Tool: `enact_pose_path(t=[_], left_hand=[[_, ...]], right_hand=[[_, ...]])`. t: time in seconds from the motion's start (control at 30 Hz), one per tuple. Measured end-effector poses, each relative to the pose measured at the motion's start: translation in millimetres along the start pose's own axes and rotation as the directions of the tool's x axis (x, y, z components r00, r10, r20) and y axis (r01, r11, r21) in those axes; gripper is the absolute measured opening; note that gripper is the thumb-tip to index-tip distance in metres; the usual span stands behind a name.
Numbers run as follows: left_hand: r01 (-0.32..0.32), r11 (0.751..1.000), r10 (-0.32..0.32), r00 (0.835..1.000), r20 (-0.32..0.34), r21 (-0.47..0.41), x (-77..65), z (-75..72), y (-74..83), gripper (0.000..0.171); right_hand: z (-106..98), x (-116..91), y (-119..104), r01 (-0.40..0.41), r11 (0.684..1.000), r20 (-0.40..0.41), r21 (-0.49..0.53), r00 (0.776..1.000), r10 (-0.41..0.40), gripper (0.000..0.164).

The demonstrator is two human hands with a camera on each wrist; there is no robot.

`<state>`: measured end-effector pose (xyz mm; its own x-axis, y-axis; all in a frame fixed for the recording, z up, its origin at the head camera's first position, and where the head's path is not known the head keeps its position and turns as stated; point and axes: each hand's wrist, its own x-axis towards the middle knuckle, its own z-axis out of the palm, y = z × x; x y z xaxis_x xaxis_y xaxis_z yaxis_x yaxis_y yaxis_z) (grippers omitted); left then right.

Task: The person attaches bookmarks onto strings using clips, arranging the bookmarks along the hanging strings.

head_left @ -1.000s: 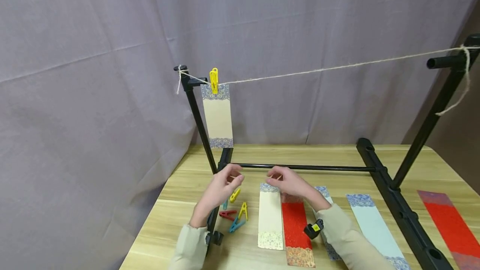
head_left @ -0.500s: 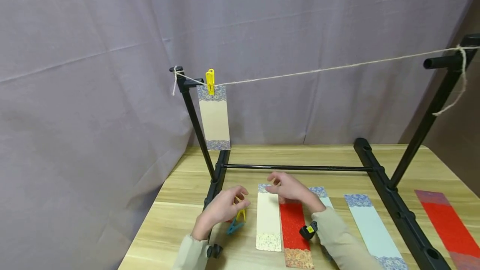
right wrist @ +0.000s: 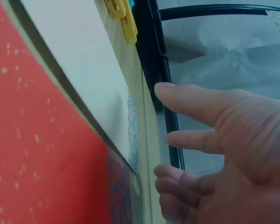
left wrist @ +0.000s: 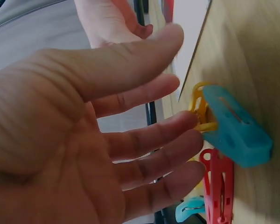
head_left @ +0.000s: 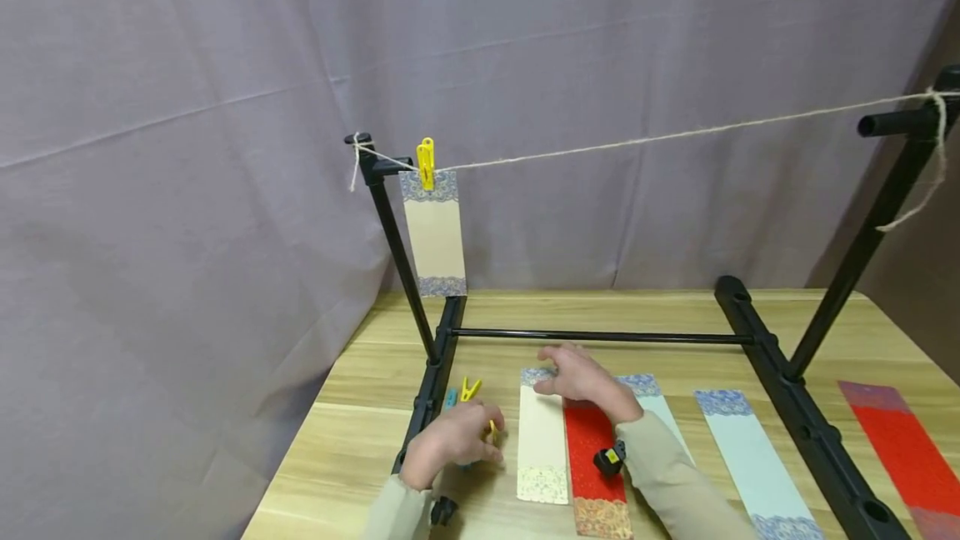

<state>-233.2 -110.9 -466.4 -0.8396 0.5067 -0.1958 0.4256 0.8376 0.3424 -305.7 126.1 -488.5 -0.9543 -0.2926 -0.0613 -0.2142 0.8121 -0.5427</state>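
My left hand (head_left: 459,436) reaches down over a small group of clothespins, fingers apart and holding nothing. In the left wrist view its fingertips are right at a yellow clothespin (left wrist: 199,105) and a teal clothespin (left wrist: 242,133); a red clothespin (left wrist: 218,186) lies just below. My right hand (head_left: 581,377) hovers with loosely bent fingers over the top ends of a cream paper strip (head_left: 542,440) and a red paper strip (head_left: 588,457). Nothing is between its fingers in the right wrist view. Part of the clothespin group is hidden behind my left hand.
A string (head_left: 645,140) runs across a black frame (head_left: 600,336). At its left end hangs a cream strip (head_left: 433,236), clipped by a yellow clothespin (head_left: 426,165). Pale blue strips (head_left: 757,457) and another red strip (head_left: 900,448) lie to the right on the wooden table (head_left: 360,407).
My left hand has come down and toward me from beside the frame to the clothespins. My right hand has stayed over the strips' top ends, shifting only slightly.
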Motion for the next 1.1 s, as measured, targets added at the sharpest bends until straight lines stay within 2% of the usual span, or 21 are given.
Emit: enact_pose_path(t=[0.17,0.33,0.47,0.57,0.73,0.97,1.1], left_hand=[[0.038,0.996,-0.035,0.999,-0.032,0.079,-0.3,5.3,3.0,0.045],[0.099,0.984,-0.086,0.992,-0.093,0.147,-2.9,7.9,4.4,0.046],[0.12,0.968,-0.105,0.991,-0.082,0.219,-0.3,8.4,6.0,0.04],[0.126,0.962,-0.115,0.992,-0.057,0.242,3.1,9.0,6.9,0.034],[0.119,0.965,-0.117,0.993,-0.024,0.233,6.9,9.2,7.8,0.027],[0.032,0.987,-0.035,0.999,0.017,0.158,12.2,2.0,10.6,0.018],[-0.008,0.994,0.005,1.0,0.03,0.109,16.0,-6.5,14.5,0.01]], right_hand=[[2.4,-0.4,2.6,-0.025,0.999,-0.012,-0.043,1.0,0.025,0.063],[5.0,0.6,6.2,-0.042,0.996,-0.007,-0.083,0.999,0.042,0.059],[7.2,2.1,9.1,-0.06,0.992,0.003,-0.112,0.998,0.061,0.055],[9.0,3.1,10.9,-0.062,0.991,0.008,-0.121,0.998,0.063,0.049],[10.2,3.6,11.6,-0.053,0.993,0.014,-0.104,0.998,0.054,0.045],[9.2,4.7,15.0,0.003,0.995,0.004,-0.098,1.0,-0.003,0.053],[9.1,7.0,17.7,0.057,0.996,-0.007,-0.073,0.998,-0.058,0.049]])
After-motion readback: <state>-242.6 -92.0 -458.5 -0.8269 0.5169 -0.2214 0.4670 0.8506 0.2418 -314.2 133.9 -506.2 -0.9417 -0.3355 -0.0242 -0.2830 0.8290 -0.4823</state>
